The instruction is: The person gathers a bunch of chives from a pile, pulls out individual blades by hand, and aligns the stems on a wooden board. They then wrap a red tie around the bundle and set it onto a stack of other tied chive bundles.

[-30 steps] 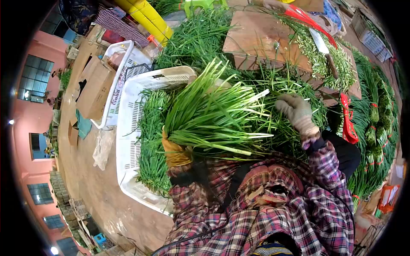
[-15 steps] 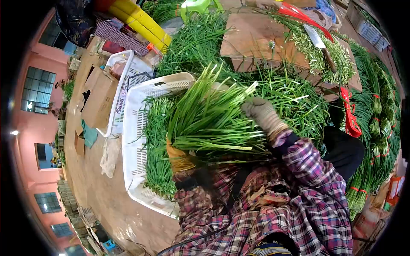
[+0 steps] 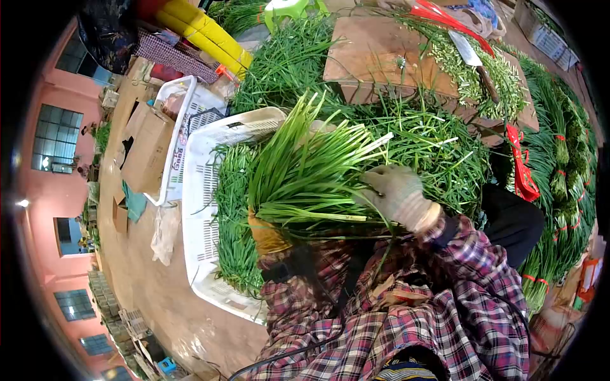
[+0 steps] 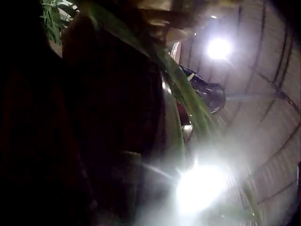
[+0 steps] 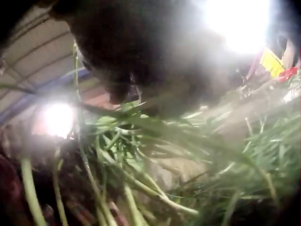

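Note:
A loose bunch of garlic chives point(image 3: 305, 168) lies across my gloved left hand point(image 3: 322, 127), which holds it from underneath. Most of that hand is hidden by the leaves; a bit of pale glove shows behind the bunch, and a yellow-brown cuff point(image 3: 268, 236) below it. At the pale stalk ends is my gloved right hand point(image 3: 395, 193), its fingers curled on a few thin chive strands point(image 3: 386, 223) that trail below it. In the right wrist view, chive stalks point(image 5: 134, 202) hang close to the dark, blurred hand. Leaves cross the dark left wrist view.
Left of the bunch stands a white plastic crate point(image 3: 197, 244) of chives. Ahead, a wooden board point(image 3: 375, 54) carries a knife point(image 3: 473, 60) and cut stalk pieces. Red ties point(image 3: 521, 168) hang at its side. Loose chives point(image 3: 432, 146) heap before me; tied bundles point(image 3: 559, 168) lie right.
My right hand has moved left from the loose heap to the bunch's stalk ends, then slightly down and right, with thin strands now trailing from it. The left hand keeps its hold.

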A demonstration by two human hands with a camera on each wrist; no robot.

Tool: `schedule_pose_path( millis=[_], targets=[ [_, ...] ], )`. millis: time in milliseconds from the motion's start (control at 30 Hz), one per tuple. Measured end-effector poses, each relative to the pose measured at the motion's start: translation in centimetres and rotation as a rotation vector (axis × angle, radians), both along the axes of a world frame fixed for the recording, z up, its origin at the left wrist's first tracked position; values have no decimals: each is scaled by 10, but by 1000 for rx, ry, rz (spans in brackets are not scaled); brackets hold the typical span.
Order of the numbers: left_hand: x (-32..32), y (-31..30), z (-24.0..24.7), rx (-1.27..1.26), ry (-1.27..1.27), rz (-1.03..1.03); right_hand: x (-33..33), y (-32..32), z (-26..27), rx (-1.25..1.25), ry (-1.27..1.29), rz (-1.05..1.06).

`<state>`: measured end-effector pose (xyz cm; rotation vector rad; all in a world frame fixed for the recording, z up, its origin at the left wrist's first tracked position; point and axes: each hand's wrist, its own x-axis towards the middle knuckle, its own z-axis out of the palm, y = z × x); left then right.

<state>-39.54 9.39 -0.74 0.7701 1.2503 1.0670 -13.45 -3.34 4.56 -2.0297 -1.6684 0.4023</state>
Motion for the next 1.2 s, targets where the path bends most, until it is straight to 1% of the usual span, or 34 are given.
schedule_pose_path(
  millis=[33,100,167,200,233,267,300,333,367,400,433,500,533,567,600,633,667,700,733,767,800,833,867,900,933,967,1000,1033,1067,1100,1133,1167,1200],
  targets=[
    [5,-2,6,-19,-7,23,-2,17,-6,-179,86,18],
    [5,2,7,-33,-18,49,-1,46,-30,-360,535,-56],
    [-6,8,-8,-156,-289,76,-20,57,2,-538,365,-75],
    [-12,8,-15,-162,-285,77,-28,62,-1,-595,346,-80],
    [-18,10,-21,67,34,-91,-36,66,-23,-403,444,-120],
    [-23,11,-27,300,351,-255,-30,64,-44,-280,684,-156],
    [-21,11,-26,167,152,-200,-22,59,-54,-153,923,-187],
    [-19,11,-25,36,-41,-118,-8,58,-63,-81,1111,-300],
    [-16,14,-21,31,-44,-105,17,47,-60,-60,1120,-219],
    [-15,17,-18,-131,-167,35,37,35,-45,8,1420,-302],
    [-23,19,-32,-94,-181,23,64,20,-35,29,1726,-333],
    [-40,24,-58,-60,-203,14,108,-3,-19,275,1868,-565],
    [-48,27,-64,-85,-508,-181,140,-13,-33,231,1518,-621],
    [-47,28,-60,-97,-588,-266,163,-22,-50,189,1168,-659],
    [-47,29,-56,-112,-664,-353,169,-31,-59,-56,547,-561],
    [-44,29,-49,-129,-732,-442,156,-30,-40,-282,-71,-429],
    [-36,24,-45,-174,-450,-172,137,-39,-22,-372,-452,-318],
    [-28,19,-35,-213,-162,100,124,-36,-17,-368,-379,-251],
    [-21,14,-18,-271,-178,127,102,-31,-2,-349,-95,-211],
    [-18,9,-16,-273,-170,128,89,-31,-26,-234,353,-144],
    [-15,8,-14,-199,-136,120,66,-24,-20,-241,546,-50],
    [-11,7,-12,-126,-101,114,45,-16,-18,-142,410,85],
    [-11,8,-13,-95,-64,107,26,1,-3,-214,314,162],
    [-17,14,-21,-88,-61,85,7,9,-1,-171,265,139],
    [-21,15,-27,-93,-54,72,-8,21,-6,-251,263,109],
    [-26,17,-34,-105,-68,52,-19,34,0,-385,234,162],
    [-33,20,-40,-123,-94,19,-27,38,-17,-263,188,219],
    [-41,23,-48,-149,-129,-14,-34,42,-17,-142,138,277],
    [-50,29,-58,-172,-179,-67,-31,38,-17,-135,141,210],
    [-64,39,-74,-207,-260,-142,-17,33,-26,-9,381,159],
    [-81,49,-95,-251,-358,-238,0,27,-27,83,516,93],
    [-105,68,-119,-309,-477,-373,15,22,-31,46,427,23],
    [-138,98,-155,-424,-655,-606,34,16,-50,46,183,42]
  ],
)
